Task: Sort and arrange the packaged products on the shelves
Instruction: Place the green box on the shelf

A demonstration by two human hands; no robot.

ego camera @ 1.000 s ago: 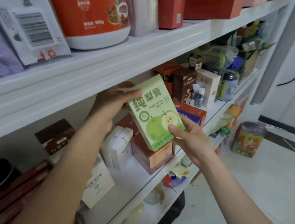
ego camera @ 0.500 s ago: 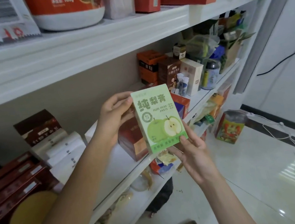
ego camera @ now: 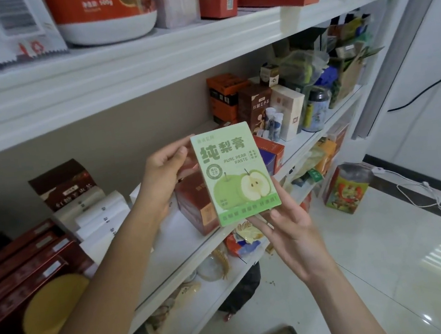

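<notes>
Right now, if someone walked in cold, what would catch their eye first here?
The pale green pear paste box at the centre, held up in front of the middle shelf between the left hand at its upper edge and the right hand under its bottom corner. Next, the big orange and white tub on the top shelf, upper left.

- The room is bright with soft daylight.
- Striped light shines on the white floor [ego camera: 398, 269] at the right, and the tiles look glossy.
- It is darker under the shelves [ego camera: 116, 76] at the left.
- The green box [ego camera: 234, 176] looks sharp.
- The edges look bent and a little blurry.
</notes>
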